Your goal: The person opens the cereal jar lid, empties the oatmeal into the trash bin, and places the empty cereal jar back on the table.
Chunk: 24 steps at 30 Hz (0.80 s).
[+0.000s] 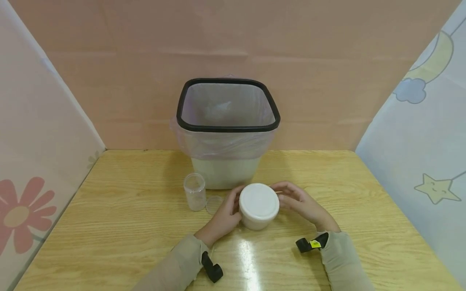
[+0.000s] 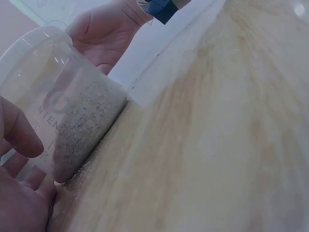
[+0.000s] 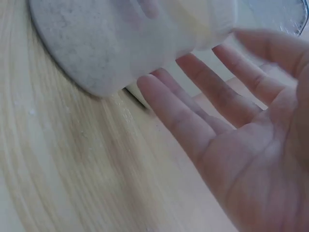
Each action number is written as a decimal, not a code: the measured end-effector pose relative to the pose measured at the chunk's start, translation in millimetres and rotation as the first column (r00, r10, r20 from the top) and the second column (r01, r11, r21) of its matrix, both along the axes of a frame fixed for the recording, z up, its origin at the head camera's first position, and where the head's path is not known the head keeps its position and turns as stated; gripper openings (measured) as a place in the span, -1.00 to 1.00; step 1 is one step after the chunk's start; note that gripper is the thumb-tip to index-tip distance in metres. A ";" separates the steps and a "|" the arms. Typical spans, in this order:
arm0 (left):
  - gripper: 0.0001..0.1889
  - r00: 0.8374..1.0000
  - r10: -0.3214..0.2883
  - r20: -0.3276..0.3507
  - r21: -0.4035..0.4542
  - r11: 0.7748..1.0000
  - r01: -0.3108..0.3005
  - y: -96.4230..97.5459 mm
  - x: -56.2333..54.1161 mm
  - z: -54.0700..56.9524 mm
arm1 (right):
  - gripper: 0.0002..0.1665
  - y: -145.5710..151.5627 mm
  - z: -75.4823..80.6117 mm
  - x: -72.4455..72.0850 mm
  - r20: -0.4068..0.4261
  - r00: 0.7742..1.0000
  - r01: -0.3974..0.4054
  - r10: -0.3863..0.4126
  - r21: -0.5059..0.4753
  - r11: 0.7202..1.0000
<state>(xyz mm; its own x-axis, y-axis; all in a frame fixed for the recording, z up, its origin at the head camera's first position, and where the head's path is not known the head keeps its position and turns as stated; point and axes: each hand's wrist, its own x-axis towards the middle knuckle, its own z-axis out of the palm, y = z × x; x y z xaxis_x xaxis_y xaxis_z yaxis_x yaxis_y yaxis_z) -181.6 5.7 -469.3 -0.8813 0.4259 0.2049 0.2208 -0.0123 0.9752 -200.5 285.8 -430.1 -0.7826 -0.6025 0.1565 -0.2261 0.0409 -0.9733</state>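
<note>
Locate the tub (image 1: 258,208) on the worktop (image 1: 127,202), lid on, between both your hands. Your left hand (image 1: 228,208) has its fingers curved round the tub's left side; the tub hides some fingertips from the head view. Your right hand (image 1: 300,202) is at the opposite side, fingers apart and extended; their contact with the wall cannot be confirmed. A thin strip (image 1: 278,192) at these fingers is too small to identify.

From above, the lid conceals the contents; both wrist views show pale grains through the wall but cut off part of the tub. The wall lettering is only partly legible. Note the clear disc (image 1: 213,205), faint beside your left hand, and the cup (image 1: 195,195) before the bin (image 1: 225,171). The liner (image 1: 225,144) covers the bin's upper wall.
</note>
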 end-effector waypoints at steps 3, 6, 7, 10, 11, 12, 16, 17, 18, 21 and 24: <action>-0.20 0.999 -0.037 0.012 -0.006 0.999 0.037 -0.8 -0.2 -1.0 | -0.50 -0.8 -0.6 -1.6 -0.011 0.999 -0.050 0.049 -0.037 0.998; -0.21 0.999 -0.040 -0.006 -0.012 0.999 0.040 -0.3 -1.3 -3.0 | -0.29 -2.8 -0.9 -2.5 -0.013 0.993 -0.114 0.114 -0.073 0.991; -0.22 0.999 -0.039 -0.009 -0.017 0.999 0.039 -0.2 -1.4 -3.5 | -0.22 -3.6 -1.0 -2.5 -0.007 0.992 -0.125 0.125 -0.078 0.989; -0.24 0.999 -0.036 -0.016 -0.024 0.999 0.035 0.2 -1.4 -4.0 | -0.12 -5.5 -1.2 -2.3 0.003 0.992 -0.128 0.129 -0.058 0.990; -0.25 0.999 -0.035 -0.016 -0.024 0.999 0.035 0.2 -1.3 -3.6 | -0.11 -5.8 -1.4 -2.2 0.003 0.993 -0.122 0.122 -0.048 0.991; -0.25 0.999 -0.034 -0.017 -0.022 0.999 0.034 0.3 -1.2 -3.4 | -0.11 -5.9 -1.5 -2.2 0.000 0.993 -0.120 0.121 -0.040 0.992; -0.27 0.999 -0.028 -0.027 -0.024 0.999 0.027 0.2 -1.6 -3.5 | -0.12 -4.7 -2.8 -2.6 -0.010 0.989 -0.147 0.147 -0.037 0.988; -0.27 0.999 -0.025 -0.027 -0.027 0.999 0.025 0.1 -1.6 -3.7 | -0.12 -4.3 -2.9 -2.6 -0.009 0.988 -0.153 0.153 -0.037 0.988; -0.28 0.999 -0.022 -0.029 -0.031 0.999 0.021 0.0 -1.7 -4.0 | -0.12 -4.2 -2.9 -2.5 -0.003 0.987 -0.162 0.162 -0.040 0.986; -0.29 0.999 -0.016 -0.032 -0.040 0.999 0.015 0.0 -2.0 -4.8 | -0.11 -4.5 -2.0 -1.8 0.019 0.985 -0.170 0.171 -0.048 0.984; -0.31 0.999 -0.013 -0.038 -0.043 0.999 0.012 0.1 -2.0 -5.3 | -0.07 -6.7 -0.9 -1.0 0.026 0.987 -0.160 0.161 -0.040 0.986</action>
